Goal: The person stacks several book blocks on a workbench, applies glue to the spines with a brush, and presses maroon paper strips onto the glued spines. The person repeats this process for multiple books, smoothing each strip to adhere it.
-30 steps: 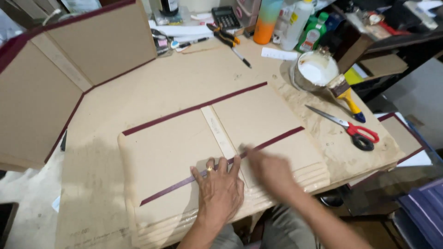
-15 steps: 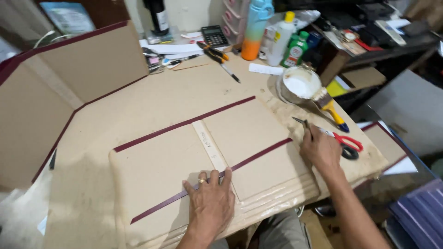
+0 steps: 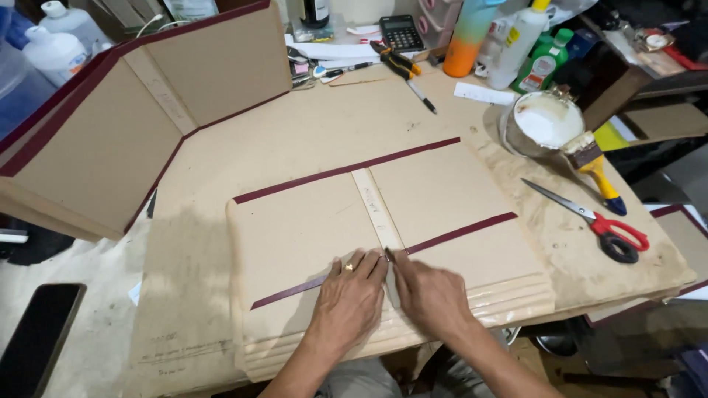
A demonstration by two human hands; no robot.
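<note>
A folded board cover (image 3: 140,125) stands at the desk's (image 3: 295,140) left. The left hand (image 3: 352,298) presses flat, grasping nothing, on the top board (image 3: 383,221) of the central stack; the right hand (image 3: 431,295) pinches its spine strip (image 3: 372,203). Scissors (image 3: 590,221) lie right.

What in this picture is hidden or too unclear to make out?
- Head view: the maroon strip and pale spine strip vanish under the left hand and right hand.
- Whatever small tip the right hand pinches: too tiny to tell.
- Stacked boards: count is unclear.
- Phone: cut by the bottom edge.
</note>
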